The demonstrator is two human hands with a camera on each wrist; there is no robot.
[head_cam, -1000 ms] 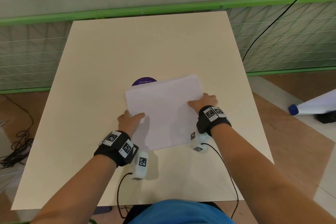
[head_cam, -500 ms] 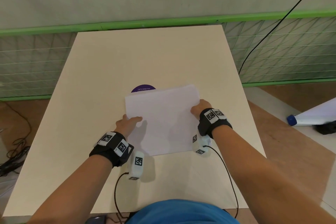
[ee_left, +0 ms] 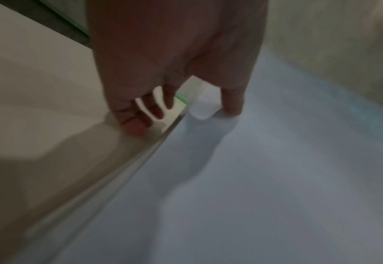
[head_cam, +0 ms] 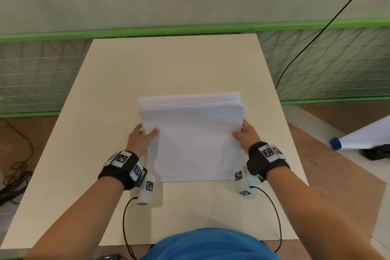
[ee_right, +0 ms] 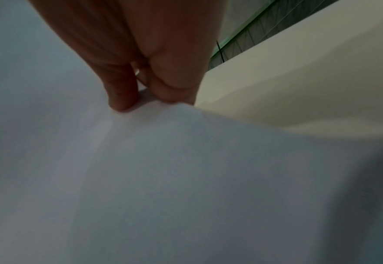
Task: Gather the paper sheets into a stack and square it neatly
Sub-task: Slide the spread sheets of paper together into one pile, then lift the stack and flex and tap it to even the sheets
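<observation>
A stack of white paper sheets [head_cam: 194,137] is tilted up off the beige table [head_cam: 168,65], its near edge resting low by the table and its far edge raised, with several sheet edges fanned at the top. My left hand [head_cam: 143,135] grips the stack's left edge, thumb on top and fingers behind. My right hand [head_cam: 245,135] grips the right edge the same way. In the left wrist view the thumb [ee_left: 232,101] lies on the paper [ee_left: 276,178]. In the right wrist view the thumb [ee_right: 120,92] presses the sheet [ee_right: 163,178].
The table runs back to a green rail and mesh fence [head_cam: 327,65]. A black cable [head_cam: 316,34] hangs at the right. A white roll with a blue cap [head_cam: 358,139] lies on the floor at the right. Cables [head_cam: 12,179] lie on the floor at the left.
The stack lay flat on the table under both hands; now both hands grip its side edges and have tilted it up. It hides the purple sticker.
</observation>
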